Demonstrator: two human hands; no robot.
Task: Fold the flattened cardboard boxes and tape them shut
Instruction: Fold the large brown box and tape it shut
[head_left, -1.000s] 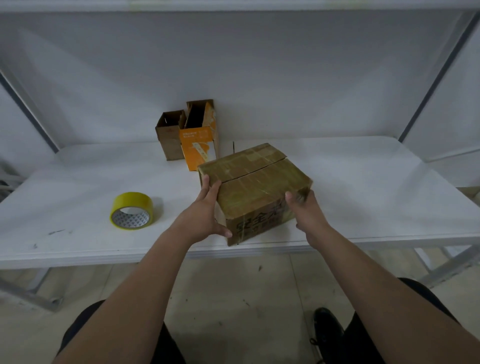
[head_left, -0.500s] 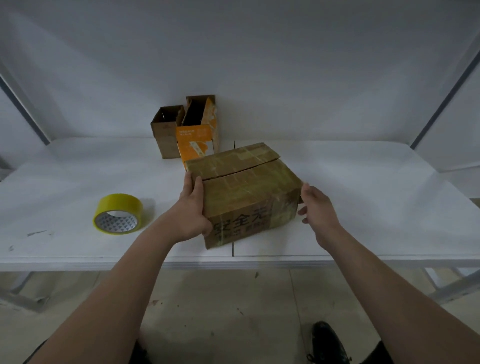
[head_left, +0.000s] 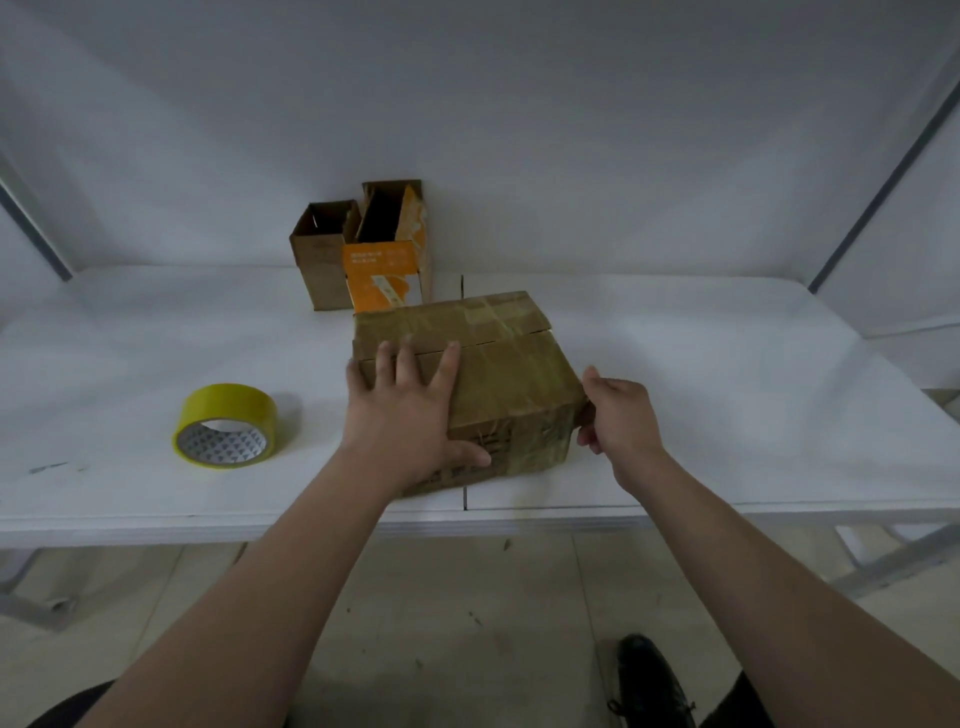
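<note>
Spread left hand presses the cardboard box, likely light yet stiff; right hand grips its 3 o'clock edge, a sound hold.

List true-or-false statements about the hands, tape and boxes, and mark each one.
1. The left hand lies flat on top of the brown box. True.
2. The tape roll sits on that box. False: it lies on the table.
3. The right hand holds the tape roll. False: it holds the brown box at its right edge.
4. An orange box and a small brown carton stand open behind the brown box. True.
5. The brown box has upright top flaps. False: they are folded down.
</note>
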